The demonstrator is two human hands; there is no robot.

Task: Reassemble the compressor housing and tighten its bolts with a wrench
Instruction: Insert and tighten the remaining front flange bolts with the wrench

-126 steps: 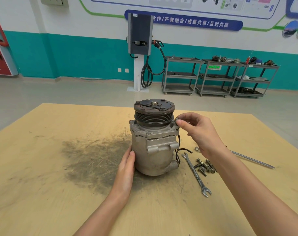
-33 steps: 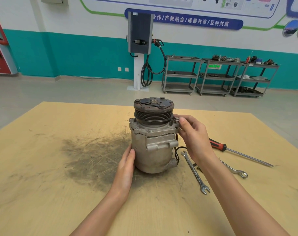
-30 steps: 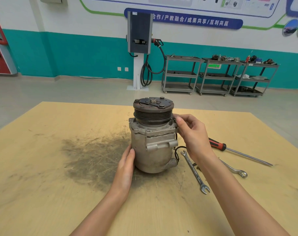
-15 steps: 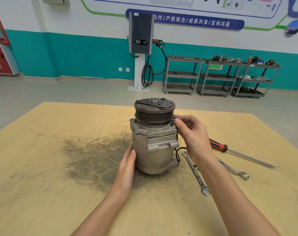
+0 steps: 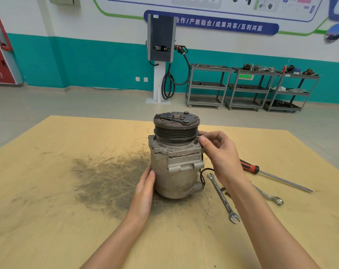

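We see the grey cast-metal compressor with its dark grooved pulley (image 5: 175, 156) standing upright, pulley uppermost, near the middle of the pale wooden table (image 5: 48, 200), at the right edge of a dark, scuffed stain (image 5: 108, 179). The left hand (image 5: 145, 191) rests against the lower left side of the housing, fingers straight and flat on the metal, as in all the earlier frames. The right hand (image 5: 219, 152) is at the upper right flange, just below the pulley, thumb and forefinger pinching a small bolt head (image 5: 202, 136); most of the bolt is hidden by the fingers. Compared with 4.2 s ago, we note that this hand has moved in from just beside the flange to touch it, and that its grip has scarcely changed over the last second. On the table right of the compressor lie a long silver combination wrench (image 5: 223, 199), a second silver wrench (image 5: 269, 197) partly behind the right forearm, and a red-and-black-handled screwdriver (image 5: 271, 176). The loose bolts seen earlier beside the long wrench are now mostly covered by the forearm.
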